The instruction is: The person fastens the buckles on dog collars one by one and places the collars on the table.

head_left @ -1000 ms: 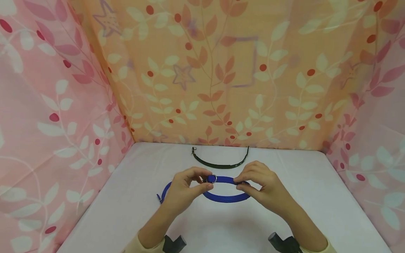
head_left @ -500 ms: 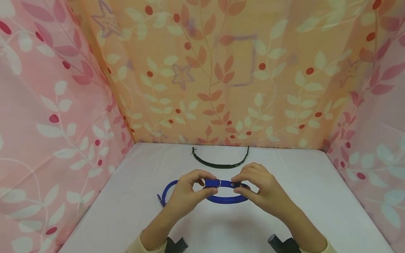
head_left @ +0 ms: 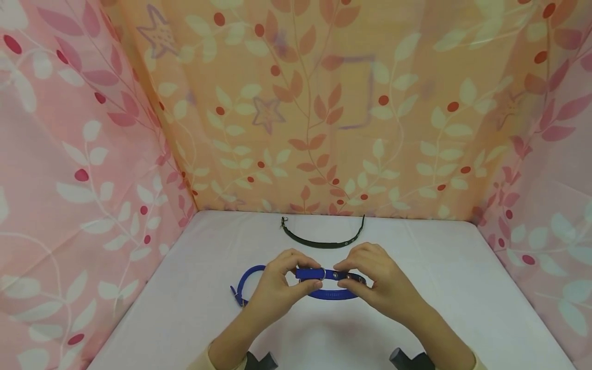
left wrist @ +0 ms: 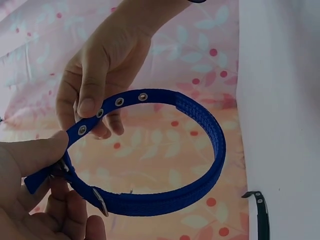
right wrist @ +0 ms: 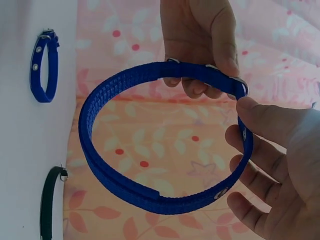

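Both hands hold a blue pet collar (head_left: 332, 294) in a closed loop above the table. My left hand (head_left: 282, 285) pinches it between thumb and fingers where the strap end (left wrist: 39, 179) passes the metal buckle (left wrist: 61, 167). My right hand (head_left: 381, 277) pinches the strap a short way to the right, along the part with metal eyelets (left wrist: 119, 102). A D-ring (left wrist: 100, 201) hangs on the band in the left wrist view. In the right wrist view the loop (right wrist: 120, 187) stands round, and part of the buckle is hidden by the fingers.
On the table, another blue collar (head_left: 240, 283) lies buckled to the left, partly behind the left hand. A dark collar (head_left: 324, 245) lies in an open curve near the back edge. Floral cloth walls (head_left: 393, 154) enclose the white table (head_left: 439, 257) at the back and sides.
My hands have come slightly closer together and a little lower. The front of the collar has turned so that more of the eyelets and the D-ring show between the fingers.
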`<state>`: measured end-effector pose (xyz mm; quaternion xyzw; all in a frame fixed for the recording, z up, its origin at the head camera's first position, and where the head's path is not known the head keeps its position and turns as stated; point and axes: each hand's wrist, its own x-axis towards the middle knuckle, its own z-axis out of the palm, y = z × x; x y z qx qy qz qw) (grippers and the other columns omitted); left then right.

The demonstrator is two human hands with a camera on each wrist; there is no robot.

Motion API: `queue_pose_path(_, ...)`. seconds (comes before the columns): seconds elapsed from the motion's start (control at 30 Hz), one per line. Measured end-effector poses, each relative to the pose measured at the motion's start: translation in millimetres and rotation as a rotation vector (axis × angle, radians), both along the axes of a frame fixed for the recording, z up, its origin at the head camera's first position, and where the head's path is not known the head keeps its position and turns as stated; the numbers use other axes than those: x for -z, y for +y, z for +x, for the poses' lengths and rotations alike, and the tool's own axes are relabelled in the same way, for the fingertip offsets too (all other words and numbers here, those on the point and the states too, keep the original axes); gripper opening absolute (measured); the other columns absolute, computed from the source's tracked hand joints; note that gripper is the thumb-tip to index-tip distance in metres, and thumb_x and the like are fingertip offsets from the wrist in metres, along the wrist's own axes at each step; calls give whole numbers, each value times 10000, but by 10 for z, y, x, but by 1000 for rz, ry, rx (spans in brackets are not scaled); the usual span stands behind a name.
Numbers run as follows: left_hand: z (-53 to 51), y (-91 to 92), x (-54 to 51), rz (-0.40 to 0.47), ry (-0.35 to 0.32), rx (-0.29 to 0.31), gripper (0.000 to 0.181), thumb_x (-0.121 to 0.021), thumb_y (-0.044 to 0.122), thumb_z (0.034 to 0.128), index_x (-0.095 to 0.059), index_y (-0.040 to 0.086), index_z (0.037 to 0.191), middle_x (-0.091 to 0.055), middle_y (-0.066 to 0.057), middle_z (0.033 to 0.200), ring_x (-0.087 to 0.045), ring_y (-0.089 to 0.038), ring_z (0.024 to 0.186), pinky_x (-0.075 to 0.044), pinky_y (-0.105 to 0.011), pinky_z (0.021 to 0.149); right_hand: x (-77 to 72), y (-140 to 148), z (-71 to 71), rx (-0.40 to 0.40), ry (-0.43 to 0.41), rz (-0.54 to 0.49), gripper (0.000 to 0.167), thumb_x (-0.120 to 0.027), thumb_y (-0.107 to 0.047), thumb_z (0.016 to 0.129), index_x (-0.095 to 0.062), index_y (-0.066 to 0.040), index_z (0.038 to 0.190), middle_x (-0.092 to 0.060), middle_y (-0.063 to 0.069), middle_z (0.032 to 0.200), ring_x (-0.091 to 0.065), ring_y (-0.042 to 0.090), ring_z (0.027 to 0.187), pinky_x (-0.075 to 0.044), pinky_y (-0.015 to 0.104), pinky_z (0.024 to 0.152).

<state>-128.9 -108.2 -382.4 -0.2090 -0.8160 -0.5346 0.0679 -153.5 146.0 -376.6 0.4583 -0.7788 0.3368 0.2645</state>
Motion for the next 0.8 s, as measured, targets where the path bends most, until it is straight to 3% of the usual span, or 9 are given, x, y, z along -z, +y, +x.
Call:
queue_pose_path(0.2,26,23,14,-34,-12,-21,247,-839,281,871,-729,361,1078,-677,192,1080,-605,-86,1067,-533,-299,920,21,-30,2,9,13,-6,308,-867,-171,817,-743,-201,1097,-719,-146,997,-578,92,1008,-388,259,956)
queue_pose_path(0.4,43,31,14,-22,39,-39,264,-833,264,876,-727,320,1112,-669,178,1049,-627,-92,1016,-547,-276,853,38,-61,9,41,-20,9,289,-866,-188,829,-741,-217,1088,-715,-155,993,-571,79,1014,-396,276,949)
queue_pose_path(0.67,60,63,26,-1,59,12,244,-804,233,904,-706,305,1115,-681,165,1074,-659,-90,1022,-591,-347,868,71,-113,25,57,-14,7,286,-864,-210,833,-733,-224,1087,-705,-152,981,-574,79,1010,-403,301,967)
queue_pose_path(0.8,63,84,32,15,42,4,230,-800,253,905,-706,293,1111,-699,161,1078,-674,-87,1022,-583,-340,892,99,-145,46,75,-22,-6,308,-868,-266,829,-730,-232,1102,-703,-158,1015,-583,94,1051,-403,332,1015)
